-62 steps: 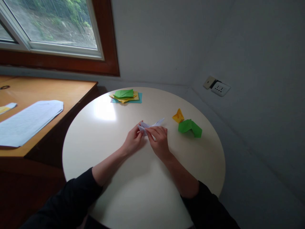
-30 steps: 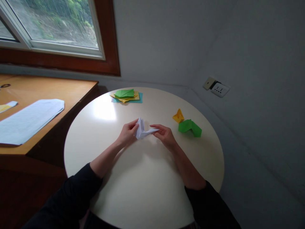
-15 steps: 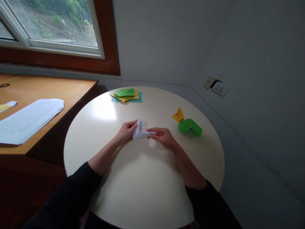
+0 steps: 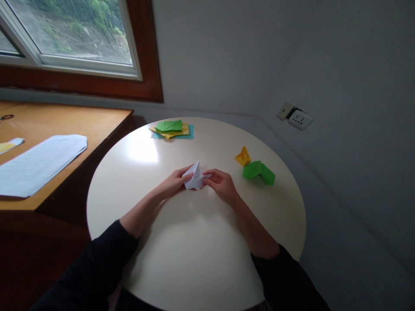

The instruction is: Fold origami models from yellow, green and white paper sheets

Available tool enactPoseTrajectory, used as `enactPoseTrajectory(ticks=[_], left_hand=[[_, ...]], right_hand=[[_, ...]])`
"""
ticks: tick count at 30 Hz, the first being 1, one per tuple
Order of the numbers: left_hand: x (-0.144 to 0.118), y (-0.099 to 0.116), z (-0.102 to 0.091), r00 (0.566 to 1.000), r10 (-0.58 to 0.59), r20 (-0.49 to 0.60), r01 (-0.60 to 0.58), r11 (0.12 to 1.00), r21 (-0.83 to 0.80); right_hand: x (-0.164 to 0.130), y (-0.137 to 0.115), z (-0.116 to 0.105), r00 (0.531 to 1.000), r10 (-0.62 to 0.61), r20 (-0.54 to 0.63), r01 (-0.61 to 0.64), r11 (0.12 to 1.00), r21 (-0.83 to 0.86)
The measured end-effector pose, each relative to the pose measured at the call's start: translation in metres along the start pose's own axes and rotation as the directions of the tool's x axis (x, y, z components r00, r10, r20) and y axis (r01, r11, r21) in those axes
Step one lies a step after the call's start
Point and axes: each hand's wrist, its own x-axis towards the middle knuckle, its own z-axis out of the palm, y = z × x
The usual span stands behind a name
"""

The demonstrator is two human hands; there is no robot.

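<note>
A small folded white paper piece (image 4: 194, 177) stands just above the round white table (image 4: 194, 242), near its middle. My left hand (image 4: 175, 183) pinches its left side and my right hand (image 4: 222, 183) pinches its right tip. One pointed flap sticks up between my fingers. To the right lie a folded yellow paper figure (image 4: 243, 157) and a folded green paper figure (image 4: 258, 171), both apart from my hands.
A stack of green, yellow and blue paper sheets (image 4: 171, 128) lies at the table's far edge. A wooden desk (image 4: 65, 125) on the left carries a pale printed sheet (image 4: 35, 164). A wall socket (image 4: 300, 119) sits on the grey wall at the right.
My hands have drawn closer together around the white paper. Its long right tip is now tucked in and one flap stands up as a point.
</note>
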Motion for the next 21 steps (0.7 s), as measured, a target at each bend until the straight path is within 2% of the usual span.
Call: enactPoseTrajectory(ticks=[3,6,12,15,21], left_hand=[[0.0016,-0.0009,0.0006,0.996,0.006,-0.085,-0.01,0.999,-0.04],[0.0031,-0.0018,0.0015,0.987,-0.001,-0.163,-0.012,0.997,-0.076],[0.0026,-0.0029,0.0026,0.995,-0.011,-0.103,-0.003,0.991,-0.137],[0.002,-0.0035,0.001,0.997,-0.031,-0.064,0.018,0.98,-0.196],[0.003,-0.0045,-0.0025,0.998,-0.063,-0.009,0.059,0.966,-0.252]], right_hand=[[-0.0011,-0.0022,0.0022,0.999,0.004,0.04,-0.002,0.999,-0.039],[-0.0017,-0.0017,0.0056,0.998,-0.058,-0.018,0.055,0.989,-0.138],[-0.0026,0.0008,0.0073,0.976,-0.184,-0.12,0.129,0.922,-0.365],[-0.0027,0.0007,0.0066,0.967,-0.2,-0.16,0.142,0.939,-0.314],[-0.0013,0.0006,0.0082,0.979,-0.123,-0.164,0.112,0.991,-0.072]])
